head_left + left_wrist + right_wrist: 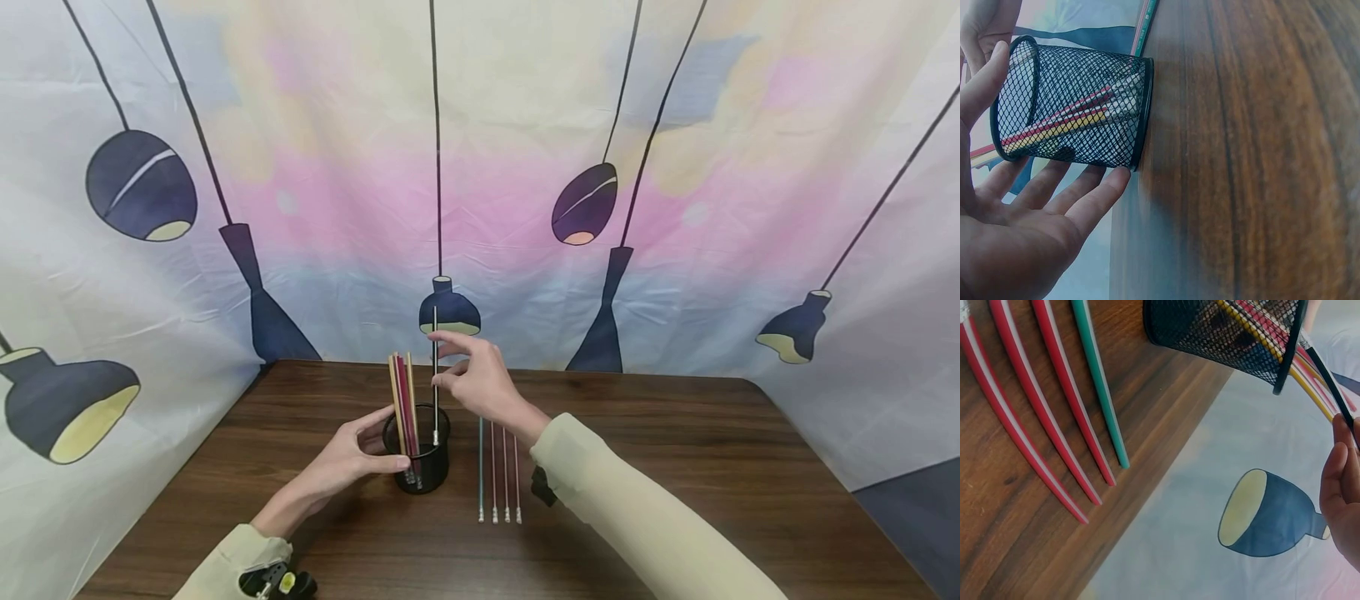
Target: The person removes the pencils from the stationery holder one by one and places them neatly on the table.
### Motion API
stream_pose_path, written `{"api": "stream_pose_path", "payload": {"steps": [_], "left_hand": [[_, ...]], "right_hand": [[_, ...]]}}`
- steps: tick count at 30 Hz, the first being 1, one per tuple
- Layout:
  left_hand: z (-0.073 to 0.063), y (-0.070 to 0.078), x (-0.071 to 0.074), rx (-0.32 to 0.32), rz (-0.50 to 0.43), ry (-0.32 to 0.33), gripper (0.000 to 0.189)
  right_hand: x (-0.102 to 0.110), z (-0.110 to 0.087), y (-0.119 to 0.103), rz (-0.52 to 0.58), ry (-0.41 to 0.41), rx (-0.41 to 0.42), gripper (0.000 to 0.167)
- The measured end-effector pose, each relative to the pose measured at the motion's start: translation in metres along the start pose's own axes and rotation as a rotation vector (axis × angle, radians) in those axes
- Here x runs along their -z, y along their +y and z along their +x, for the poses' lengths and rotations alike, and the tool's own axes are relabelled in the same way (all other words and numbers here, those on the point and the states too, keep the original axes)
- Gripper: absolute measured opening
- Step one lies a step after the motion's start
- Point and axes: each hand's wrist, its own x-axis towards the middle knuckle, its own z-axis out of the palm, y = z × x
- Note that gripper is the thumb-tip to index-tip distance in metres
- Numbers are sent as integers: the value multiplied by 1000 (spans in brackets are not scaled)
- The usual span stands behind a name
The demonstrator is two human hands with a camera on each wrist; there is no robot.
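A black mesh pencil holder (429, 479) stands upright on the table, with yellow and red pencils (403, 400) leaning to its left side. My left hand (347, 454) holds the holder from the left, thumb on the near side and fingers around the far side; the left wrist view shows the fingers along the mesh (1085, 106). Between thumb and fingers my right hand (480, 379) pinches a black pencil (436, 383) upright over the holder. Its eraser end points down, at the holder's mouth in the right wrist view, where the black pencil (1329, 378) also shows.
Right of the holder, one green pencil (481, 475) and three red pencils (506, 479) lie side by side on the brown wooden table (660, 467). A cloth backdrop printed with lamps (510, 167) hangs behind the table's far edge.
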Motion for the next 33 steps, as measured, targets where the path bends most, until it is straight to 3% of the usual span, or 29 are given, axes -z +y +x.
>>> {"api": "stream_pose_path", "payload": {"steps": [19, 33], "left_hand": [[0, 0, 0, 13, 11, 12, 91], [-1, 2, 0, 21, 1, 10, 93]], "right_hand": [[26, -4, -7, 24, 66, 3, 63], [53, -33, 25, -20, 106, -98, 64]]}}
